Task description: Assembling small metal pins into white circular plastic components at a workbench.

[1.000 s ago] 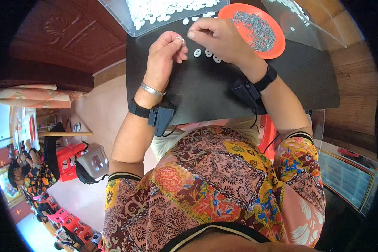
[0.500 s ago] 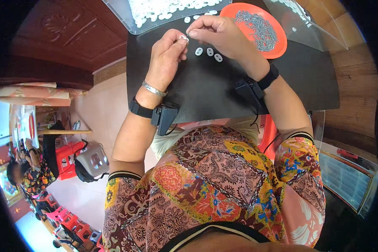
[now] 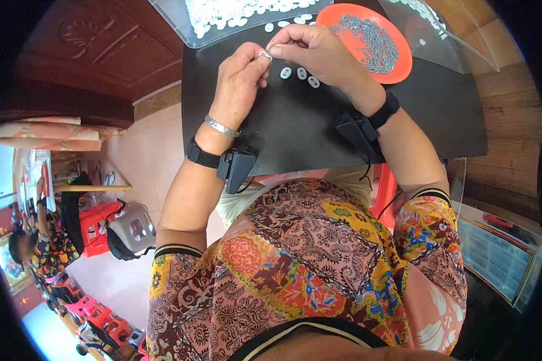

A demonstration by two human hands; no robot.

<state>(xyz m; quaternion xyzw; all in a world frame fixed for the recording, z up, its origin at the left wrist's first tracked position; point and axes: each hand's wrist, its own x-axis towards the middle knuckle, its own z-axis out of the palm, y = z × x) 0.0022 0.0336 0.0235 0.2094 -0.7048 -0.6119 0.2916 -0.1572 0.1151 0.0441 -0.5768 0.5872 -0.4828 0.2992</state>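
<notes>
1. Between eight and nine o'clock from the middle of the view, near the rim: another person [image 3: 57, 251] in a flowered top.
2. Toward ten o'clock: dark red carved panel [image 3: 84, 57].
3. Back near half past eight, inward of that person: red stool [image 3: 96, 224] just beside a grey case [image 3: 135, 231] with black straps.
4. Around half past eleven, over the black desk [image 3: 283, 135]: left hand [image 3: 238, 75], nearly closed, with silver bracelet [image 3: 223, 126] at the wrist. Pinches a small white piece [image 3: 265, 55] between thumb and curled fingers.
5. Beyond that hand, also toward half past eleven: clear bin [image 3: 191, 41], heaped with white pieces.
6. Near half past twelve, between the forearms: three loose two-holed pieces [image 3: 302, 73], lying flat on the desk.
7. Also near half past twelve, farther out: right hand [image 3: 313, 51], thumb and forefinger drawn together right at the white piece. Cannot tell whether anything sits between those fingertips.
8. At one o'clock: orange-red plate [image 3: 405, 60], bearing a pile of grey metal pins [image 3: 376, 51].
9. Toward two o'clock: clear container [image 3: 479, 53], with more white pieces showing through.
</notes>
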